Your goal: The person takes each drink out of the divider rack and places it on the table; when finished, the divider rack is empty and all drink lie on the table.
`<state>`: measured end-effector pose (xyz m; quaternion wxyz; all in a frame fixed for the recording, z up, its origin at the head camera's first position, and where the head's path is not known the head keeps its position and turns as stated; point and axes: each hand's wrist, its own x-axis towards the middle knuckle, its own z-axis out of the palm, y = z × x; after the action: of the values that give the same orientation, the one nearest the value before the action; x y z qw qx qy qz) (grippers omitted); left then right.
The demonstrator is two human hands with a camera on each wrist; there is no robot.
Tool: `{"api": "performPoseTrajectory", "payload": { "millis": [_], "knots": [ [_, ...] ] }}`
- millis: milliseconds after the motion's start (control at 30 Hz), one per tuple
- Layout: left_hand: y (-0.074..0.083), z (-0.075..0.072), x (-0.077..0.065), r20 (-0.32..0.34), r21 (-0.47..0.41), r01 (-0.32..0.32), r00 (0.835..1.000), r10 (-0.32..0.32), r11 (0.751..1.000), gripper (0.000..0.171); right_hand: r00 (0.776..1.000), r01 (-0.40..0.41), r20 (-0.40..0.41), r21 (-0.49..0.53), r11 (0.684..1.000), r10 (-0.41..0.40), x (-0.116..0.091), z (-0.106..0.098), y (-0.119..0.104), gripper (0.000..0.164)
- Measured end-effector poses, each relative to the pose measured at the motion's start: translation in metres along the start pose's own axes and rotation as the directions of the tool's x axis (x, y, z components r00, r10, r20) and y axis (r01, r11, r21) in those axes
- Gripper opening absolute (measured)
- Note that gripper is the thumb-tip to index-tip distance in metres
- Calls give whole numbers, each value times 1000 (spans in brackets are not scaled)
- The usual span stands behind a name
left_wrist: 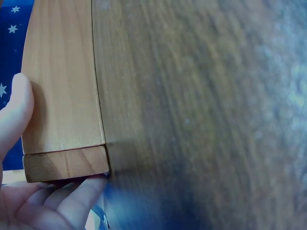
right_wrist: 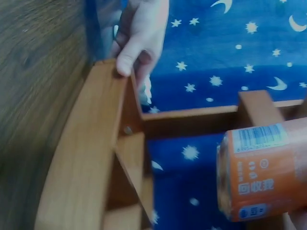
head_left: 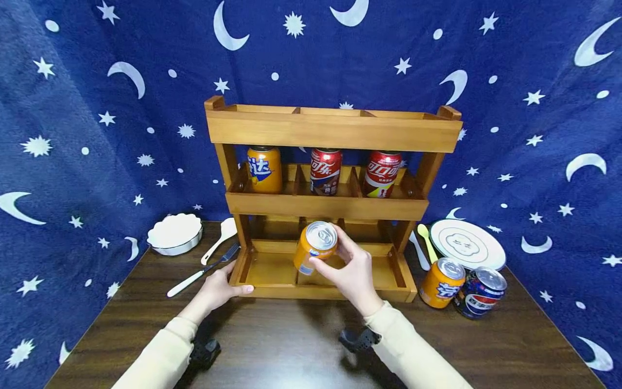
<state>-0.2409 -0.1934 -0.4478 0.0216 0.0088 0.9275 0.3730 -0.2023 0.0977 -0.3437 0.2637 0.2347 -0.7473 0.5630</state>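
Note:
My right hand [head_left: 358,273] grips an orange soda can [head_left: 307,253] between thumb and fingers. It is tilted, with its silver top up, over the bottom tier of a wooden three-tier shelf [head_left: 335,131]. In the right wrist view the can's barcode side [right_wrist: 261,167] faces the camera. My left hand [head_left: 216,290] holds the shelf's lower left corner, its thumb on the front board [left_wrist: 62,96] and the fingers round the side. On the middle tier stand an orange can [head_left: 266,173] and two red cola cans, one in the centre [head_left: 325,173], one at right [head_left: 383,174].
Right of the shelf stand another orange can [head_left: 441,283] and a dark blue cola can [head_left: 480,293], before a plate [head_left: 468,243], yellow spoon [head_left: 427,243] and pale knife [head_left: 419,251]. Left are a white dish [head_left: 175,233], white spoon [head_left: 221,237] and fork [head_left: 204,272].

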Motion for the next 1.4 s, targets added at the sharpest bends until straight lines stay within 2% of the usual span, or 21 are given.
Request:
{"api": "performPoseTrajectory", "payload": {
  "millis": [133, 233, 367, 433, 467, 567, 667, 733, 833, 967, 1000, 1067, 1133, 1167, 1267, 1300, 1367, 1400],
  "knots": [
    [-3, -2, 0, 17, 15, -2, 1000, 2, 1000, 99, 1000, -20, 13, -34, 999, 20, -8, -32, -7, 64],
    [-4, -4, -1, 22, 20, -1, 1000, 1, 1000, 97, 999, -38, -7, -45, 998, 38, -19, -56, -8, 63],
    [-5, -6, -1, 19, 26, 1, 1000, -2, 1000, 96, 997, -54, -47, 64, 996, 57, -36, -87, 9, 65],
    [-5, -5, -1, 22, 24, -1, 1000, 0, 1000, 97, 992, -81, -90, 73, 994, 87, -47, -103, 18, 67],
    [-4, -5, -1, 21, 22, -1, 1000, 0, 1000, 97, 992, -65, -107, 59, 996, 72, -53, -113, 26, 68],
    [-4, -3, -1, 22, 14, -1, 1000, 1, 1000, 98, 973, -131, -201, -56, 990, 117, -71, -141, 32, 70],
    [-2, -2, -1, 22, 17, 2, 1000, -2, 1000, 97, 948, -205, -283, -201, 958, 143, -88, -169, 34, 70],
    [0, -2, -1, 26, 19, 5, 1000, -6, 1000, 97, 920, -285, -348, -273, 919, 182, -98, -187, 31, 70],
    [2, -3, -1, 33, 29, 10, 999, -11, 1000, 98, 873, -379, -426, -290, 879, 236, -111, -212, 30, 68],
    [2, -6, 0, 48, 32, 14, 999, -15, 999, 100, 819, -443, -491, -213, 871, 297, -122, -245, 36, 65],
    [2, -6, 0, 50, 32, 14, 999, -16, 999, 100, 815, -445, -502, -219, 868, 291, -123, -253, 40, 64],
    [2, -6, 0, 51, 29, 18, 999, -19, 999, 101, 787, -469, -533, -190, 863, 311, -126, -267, 46, 63],
    [1, -6, 0, 52, 31, 20, 998, -22, 999, 101, 735, -529, -578, -161, 833, 355, -126, -282, 53, 62],
    [2, -6, 0, 51, 34, 19, 998, -21, 999, 101, 719, -549, -595, -167, 819, 361, -127, -288, 58, 61],
    [2, -6, 0, 51, 39, 17, 999, -19, 999, 102, 647, -630, -651, -166, 758, 396, -130, -307, 73, 62],
    [2, -5, 0, 51, 40, 17, 999, -19, 999, 102, 630, -654, -664, -175, 736, 402, -131, -312, 79, 63],
    [2, -5, -1, 53, 37, 17, 998, -19, 999, 102, 621, -679, -676, -212, 703, 396, -134, -321, 91, 64],
    [2, -4, -1, 54, 35, 17, 998, -19, 999, 102, 617, -685, -676, -207, 699, 404, -134, -324, 97, 65]
  ]
}}
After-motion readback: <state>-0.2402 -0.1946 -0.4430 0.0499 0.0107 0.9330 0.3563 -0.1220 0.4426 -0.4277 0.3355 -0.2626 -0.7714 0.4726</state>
